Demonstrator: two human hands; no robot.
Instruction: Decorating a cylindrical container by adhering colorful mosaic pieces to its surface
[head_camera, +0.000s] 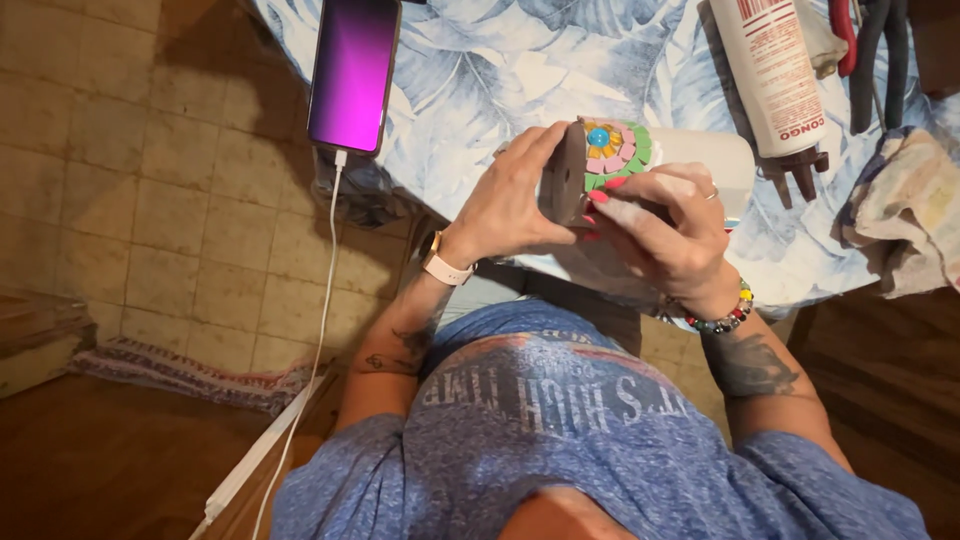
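Both my hands hold one small brown wooden piece (562, 180) topped with a colourful flower decoration (615, 150) of green, pink and orange petals and a blue centre. My left hand (510, 200) wraps the piece's left side, with a pale watch band on the wrist. My right hand (670, 230) grips it from the right and below, with pink nails and a beaded bracelet. The piece is held just above the near edge of a table covered with a blue leaf-print cloth (480, 70).
A phone (353, 72) with a purple screen lies at the table's left edge, its white charging cable (322, 300) hanging to the floor. A large white tube (772, 75), pliers (875, 50) and a crumpled rag (905, 210) lie at the right. Tiled floor lies to the left.
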